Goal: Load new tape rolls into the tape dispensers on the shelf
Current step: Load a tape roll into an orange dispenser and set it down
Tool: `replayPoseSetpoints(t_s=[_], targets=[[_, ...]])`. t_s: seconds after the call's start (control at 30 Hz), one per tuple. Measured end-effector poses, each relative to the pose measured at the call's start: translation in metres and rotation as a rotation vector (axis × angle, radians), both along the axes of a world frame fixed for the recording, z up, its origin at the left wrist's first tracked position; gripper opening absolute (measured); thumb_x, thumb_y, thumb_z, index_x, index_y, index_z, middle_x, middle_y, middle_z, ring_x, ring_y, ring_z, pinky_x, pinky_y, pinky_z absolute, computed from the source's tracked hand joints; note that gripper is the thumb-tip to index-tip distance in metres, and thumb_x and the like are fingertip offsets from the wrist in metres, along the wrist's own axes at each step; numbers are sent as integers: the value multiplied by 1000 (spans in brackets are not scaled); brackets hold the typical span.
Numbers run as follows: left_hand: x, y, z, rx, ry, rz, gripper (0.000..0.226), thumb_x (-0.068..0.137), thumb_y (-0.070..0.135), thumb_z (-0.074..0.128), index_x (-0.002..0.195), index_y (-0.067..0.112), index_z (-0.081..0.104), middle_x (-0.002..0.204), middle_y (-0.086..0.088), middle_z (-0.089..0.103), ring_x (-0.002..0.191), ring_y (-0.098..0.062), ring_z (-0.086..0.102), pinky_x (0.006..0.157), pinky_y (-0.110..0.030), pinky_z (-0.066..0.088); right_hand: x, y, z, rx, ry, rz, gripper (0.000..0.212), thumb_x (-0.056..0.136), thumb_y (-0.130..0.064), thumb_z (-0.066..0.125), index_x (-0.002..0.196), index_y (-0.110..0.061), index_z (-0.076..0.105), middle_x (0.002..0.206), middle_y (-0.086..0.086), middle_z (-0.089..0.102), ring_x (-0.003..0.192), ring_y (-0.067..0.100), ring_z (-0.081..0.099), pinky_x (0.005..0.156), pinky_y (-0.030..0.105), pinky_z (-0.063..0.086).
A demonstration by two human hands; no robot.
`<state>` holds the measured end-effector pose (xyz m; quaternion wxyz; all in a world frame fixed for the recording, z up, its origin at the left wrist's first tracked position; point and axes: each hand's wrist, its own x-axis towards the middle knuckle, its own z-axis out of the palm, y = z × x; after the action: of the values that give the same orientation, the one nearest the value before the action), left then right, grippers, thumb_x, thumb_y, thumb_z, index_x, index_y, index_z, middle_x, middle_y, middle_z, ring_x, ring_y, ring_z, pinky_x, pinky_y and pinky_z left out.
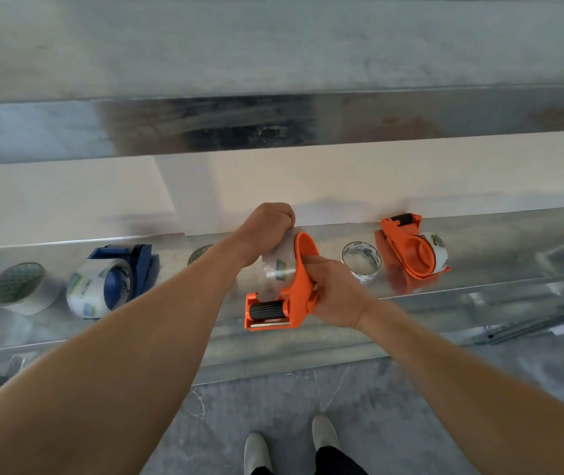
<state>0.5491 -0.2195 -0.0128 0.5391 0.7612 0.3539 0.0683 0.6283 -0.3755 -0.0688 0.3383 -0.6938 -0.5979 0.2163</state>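
- Head view: left hand (267, 228) curls over the top of a clear tape roll (278, 260) seated in an orange dispenser (296, 296).
- Right hand (337, 291) grips the dispenser's right side, thumb on the orange frame.
- The dispenser is held just above the front edge of the metal shelf (500, 255), roller end toward the person.
- On the shelf to the right: a loose clear roll (361, 261), then a second orange dispenser (411, 250) already carrying a roll.
- To the left: a blue dispenser (119, 274) with a roll, and a loose white roll (23, 287).
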Motion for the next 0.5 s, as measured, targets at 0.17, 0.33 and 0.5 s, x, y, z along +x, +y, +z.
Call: replayPoseSetpoints(t_s=[0.17, 0.33, 0.5], targets=[[-5, -1, -1, -64, -8, -18, 34, 84, -2, 39, 79, 16, 67, 84, -2, 64, 77, -17, 56, 64, -27, 47, -8, 1, -1, -110, 64, -45, 35, 74, -25, 76, 107, -19, 69, 98, -4, 72, 88, 18, 70, 81, 44, 59], [-3, -7, 1, -71, 3, -12, 34, 83, -2, 38, 76, 11, 68, 84, -3, 68, 80, -18, 60, 70, -31, 52, -13, -5, 3, -59, 144, -42, 41, 71, -41, 76, 103, -15, 73, 99, -1, 72, 91, 15, 71, 84, 39, 59], [3, -18, 4, -69, 0, 45, 33, 81, -2, 37, 71, 12, 65, 82, -6, 66, 77, -20, 57, 69, -33, 49, -6, -12, 10, -19, 214, -29, 44, 74, -38, 78, 108, -10, 74, 96, -16, 69, 87, -10, 66, 83, 12, 53]])
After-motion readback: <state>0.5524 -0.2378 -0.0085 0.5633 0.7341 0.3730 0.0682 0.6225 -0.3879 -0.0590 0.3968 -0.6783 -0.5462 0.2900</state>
